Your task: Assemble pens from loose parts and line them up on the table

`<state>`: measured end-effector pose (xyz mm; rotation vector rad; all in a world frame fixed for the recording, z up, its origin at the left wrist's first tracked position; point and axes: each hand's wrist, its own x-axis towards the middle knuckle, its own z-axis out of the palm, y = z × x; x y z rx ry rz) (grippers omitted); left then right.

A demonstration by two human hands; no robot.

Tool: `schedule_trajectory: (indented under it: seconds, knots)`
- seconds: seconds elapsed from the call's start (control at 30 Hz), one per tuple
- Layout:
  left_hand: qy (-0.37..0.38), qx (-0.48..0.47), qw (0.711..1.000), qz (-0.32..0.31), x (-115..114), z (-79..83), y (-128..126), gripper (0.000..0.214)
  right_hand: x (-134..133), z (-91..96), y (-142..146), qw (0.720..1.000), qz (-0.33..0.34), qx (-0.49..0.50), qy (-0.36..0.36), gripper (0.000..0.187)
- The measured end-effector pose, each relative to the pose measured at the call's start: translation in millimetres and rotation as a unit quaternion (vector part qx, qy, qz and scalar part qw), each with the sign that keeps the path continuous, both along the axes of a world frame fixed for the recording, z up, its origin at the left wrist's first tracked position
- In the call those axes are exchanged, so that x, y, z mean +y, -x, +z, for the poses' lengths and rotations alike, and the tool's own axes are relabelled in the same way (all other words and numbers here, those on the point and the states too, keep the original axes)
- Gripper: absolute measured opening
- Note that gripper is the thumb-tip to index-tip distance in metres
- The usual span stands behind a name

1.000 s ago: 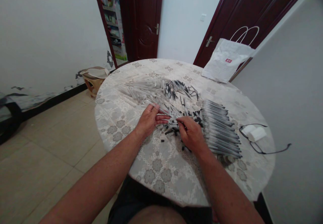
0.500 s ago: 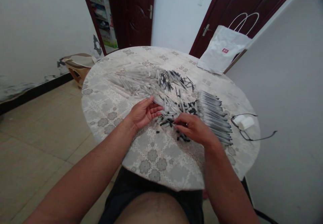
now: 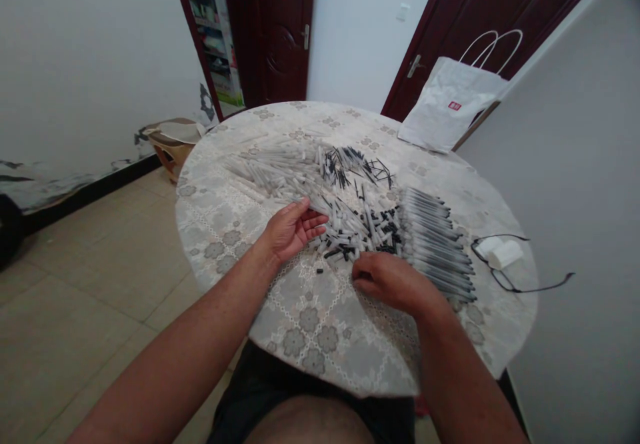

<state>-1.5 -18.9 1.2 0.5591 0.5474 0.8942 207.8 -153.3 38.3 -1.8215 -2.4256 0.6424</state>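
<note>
A round table point(image 3: 310, 324) with a patterned cloth carries heaps of pen parts. Pale pen barrels point(image 3: 280, 171) lie at the back left, thin black refills point(image 3: 350, 163) behind the middle, small black caps and short pieces point(image 3: 360, 234) in the middle. A neat row of assembled pens point(image 3: 437, 241) lies to the right. My left hand point(image 3: 293, 227) rests palm up at the edge of the loose pieces, fingers slightly curled and apart, nothing in it. My right hand point(image 3: 390, 281) lies knuckles up just in front of the pile, fingers curled under; what they hold is hidden.
A white paper bag point(image 3: 450, 107) leans at the table's far right edge against a dark door. Glasses point(image 3: 520, 277) and a small white roll point(image 3: 505, 254) lie at the right rim. A low wooden stool point(image 3: 170, 141) stands by the left wall on the tiled floor.
My right hand has drawn back out of the pile toward me and curled closed. My left hand stays at the pile's edge. The camera has shifted slightly.
</note>
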Motion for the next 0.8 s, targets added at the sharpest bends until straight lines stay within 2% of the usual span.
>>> schedule_trajectory:
  seconds: [0.33,0.47,0.53,0.6,0.7,0.8]
  knots:
    - [-0.013,-0.004,1.000,-0.007,-2,-2.0,-1,0.015,-7,-0.2,-3,1.000,0.008,-0.004,0.006,0.010]
    - [-0.029,0.007,0.999,-0.013,-3,-3.8,-2,0.018,0,-1.7,-4,0.992,0.007,0.106,-0.062,0.009]
    - [-0.041,0.016,0.999,-0.019,-4,-3.9,-2,0.020,6,-3.6,-3,0.974,-0.025,0.184,-0.127,0.010]
    - [-0.055,0.025,0.998,-0.029,-6,-3.3,-3,0.023,11,-8.5,0,0.948,-0.087,0.251,-0.175,0.012]
    - [-0.070,0.034,0.996,-0.048,-8,-2.0,-4,0.024,16,-21.2,8,0.901,-0.186,0.342,-0.192,0.017]
    - [-0.075,0.040,0.995,-0.052,-9,-1.1,-5,0.023,21,-33.3,16,0.852,-0.242,0.426,-0.184,0.023]
